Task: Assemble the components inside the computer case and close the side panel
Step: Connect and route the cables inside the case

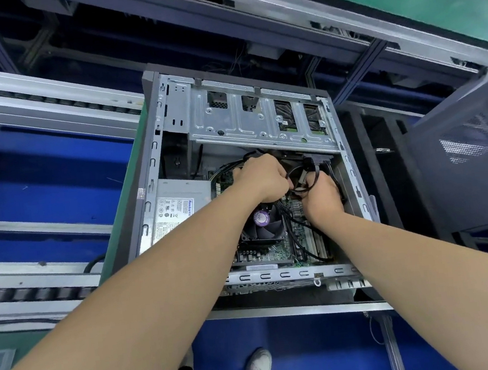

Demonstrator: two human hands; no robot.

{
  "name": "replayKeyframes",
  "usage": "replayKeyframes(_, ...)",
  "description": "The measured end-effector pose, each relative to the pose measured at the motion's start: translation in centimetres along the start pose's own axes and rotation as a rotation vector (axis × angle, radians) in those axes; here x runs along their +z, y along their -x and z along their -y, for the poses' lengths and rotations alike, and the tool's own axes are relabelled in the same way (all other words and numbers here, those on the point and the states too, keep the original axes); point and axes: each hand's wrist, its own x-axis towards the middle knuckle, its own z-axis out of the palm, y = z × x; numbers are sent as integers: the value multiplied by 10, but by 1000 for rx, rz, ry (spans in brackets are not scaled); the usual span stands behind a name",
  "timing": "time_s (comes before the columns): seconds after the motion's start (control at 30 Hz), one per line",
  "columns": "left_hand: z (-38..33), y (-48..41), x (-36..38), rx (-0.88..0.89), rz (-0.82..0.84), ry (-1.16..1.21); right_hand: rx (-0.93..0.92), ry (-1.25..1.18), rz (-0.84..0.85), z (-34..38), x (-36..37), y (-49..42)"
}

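Head view: wiring in progress

White sneakers point(260, 364) are standing nearest, at the bottom. Beyond them, the open grey metal computer case point(146, 153) is lying on a green-topped bench point(120, 228). Inside it, just past a black cooler fan point(261, 225) with a purple sticker, the left hand point(262, 180) and right hand point(324, 197) are both curling around looped black cables point(308, 178). A silver drive cage point(257, 120) is sitting farther back. The dark perforated side panel point(469, 161) is standing to the right, detached.

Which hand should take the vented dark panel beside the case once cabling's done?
Right. The right hand works at the case's right wall, nearest the vented panel; the left hand would cross over. Both grip black cables now.
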Motion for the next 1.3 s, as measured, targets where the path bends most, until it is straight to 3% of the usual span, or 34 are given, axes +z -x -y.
replayKeyframes(0.27, 3, -4, -1, -8, -26, 125, 56, -109, -57, 6, -2, 11)
replayKeyframes(0.53, 6, -7, 2, 16, -62, 57, 103, -108, -105, 14, 1, 10)
replayKeyframes(1.3, 13, 1, 16, 116, -127, -40, 69, -100, -22, 6, -1, 5)
